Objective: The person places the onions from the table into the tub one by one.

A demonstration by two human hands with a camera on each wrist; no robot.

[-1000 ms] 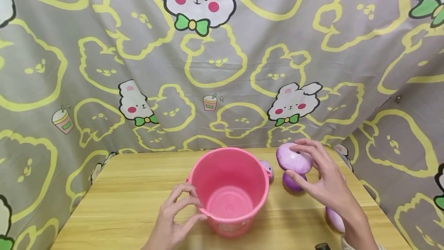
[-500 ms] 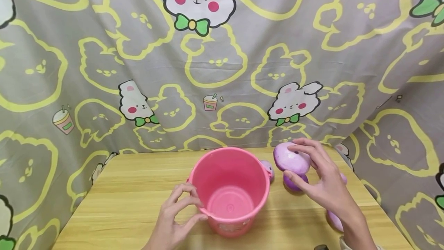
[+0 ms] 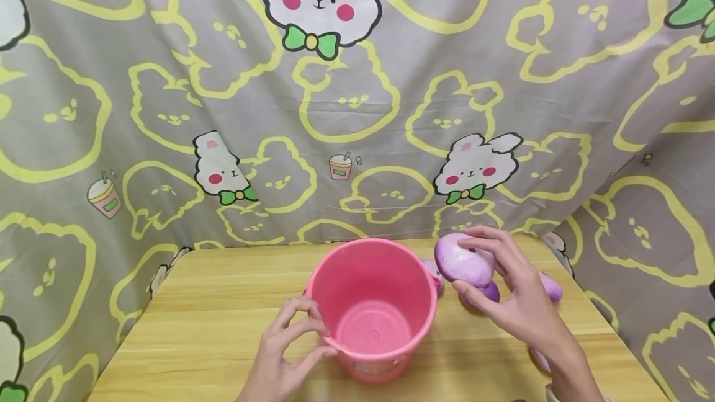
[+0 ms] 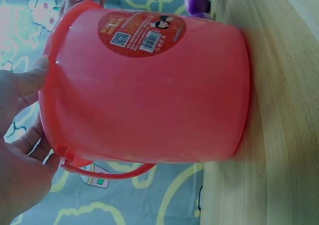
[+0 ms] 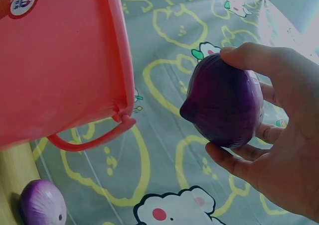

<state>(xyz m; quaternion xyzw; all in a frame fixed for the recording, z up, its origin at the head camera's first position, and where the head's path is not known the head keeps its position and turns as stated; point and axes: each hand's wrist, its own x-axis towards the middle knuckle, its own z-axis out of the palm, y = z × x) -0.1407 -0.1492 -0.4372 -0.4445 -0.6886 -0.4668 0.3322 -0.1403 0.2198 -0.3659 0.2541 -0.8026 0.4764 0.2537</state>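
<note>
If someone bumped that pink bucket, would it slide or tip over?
The pink bucket is probably light for its size: its walls look thin and nothing shows inside. A low push would likely slide it along the smooth-looking table. A high shove might tip it instead, since it narrows toward the base.

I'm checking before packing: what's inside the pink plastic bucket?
Nothing shows in the pink plastic bucket; its round floor looks bare. The rim hides its near inner wall.

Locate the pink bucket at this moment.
In the head view's lower middle, the pink bucket stands on the table between the left hand, which grips it, and the right hand.
</note>
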